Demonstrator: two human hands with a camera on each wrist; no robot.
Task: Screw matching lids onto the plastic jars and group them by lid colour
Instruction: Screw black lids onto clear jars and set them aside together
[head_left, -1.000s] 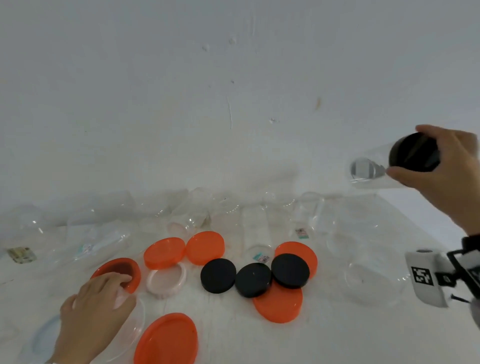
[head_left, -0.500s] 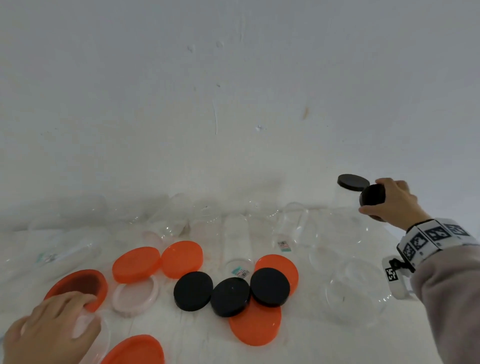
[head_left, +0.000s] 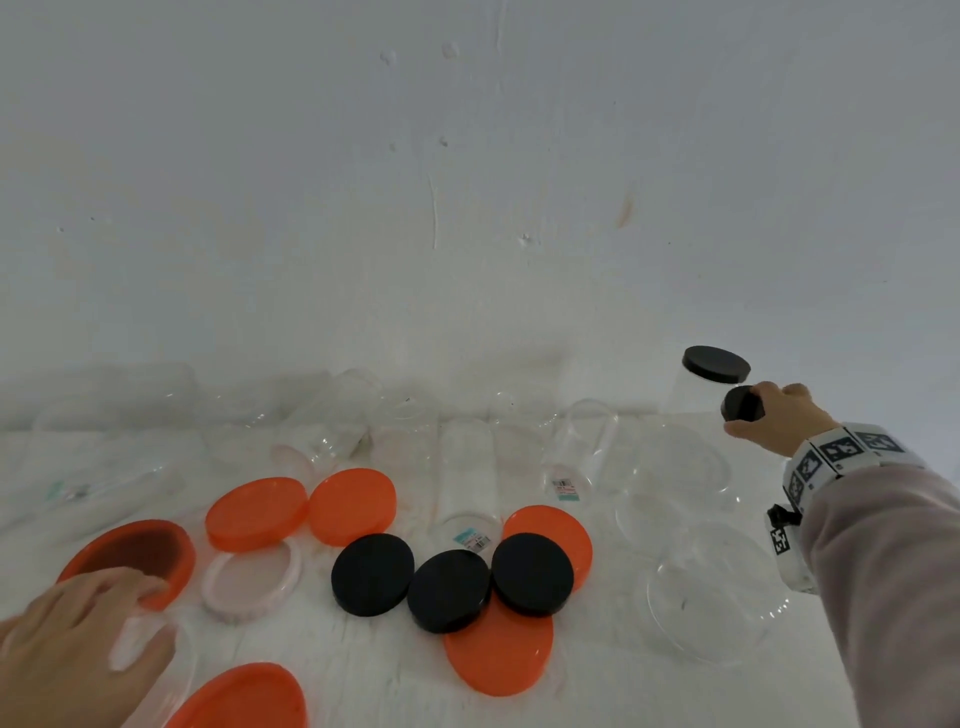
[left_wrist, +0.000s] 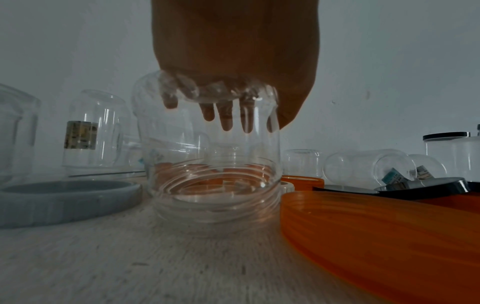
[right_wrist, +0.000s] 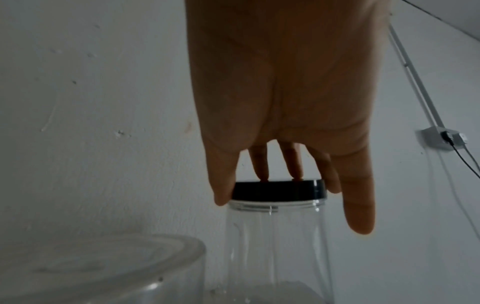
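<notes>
My right hand grips the black lid of a small clear jar from above, with thumb and fingers round the lid's rim. This jar stands at the table's far right, close beside a taller black-lidded jar. My left hand lies at the near left over an upturned clear jar, fingers curled over its base, mouth down on the table. Three loose black lids lie in the middle among several orange lids.
Several lidless clear jars lie or stand along the wall at the back. A big clear jar lies at the near right. A pale pink lid and a grey lid lie near my left hand.
My right hand brought the small black-lidded jar down from the air to the table's far right, beside the taller black-lidded jar. The left hand stayed on its jar.
</notes>
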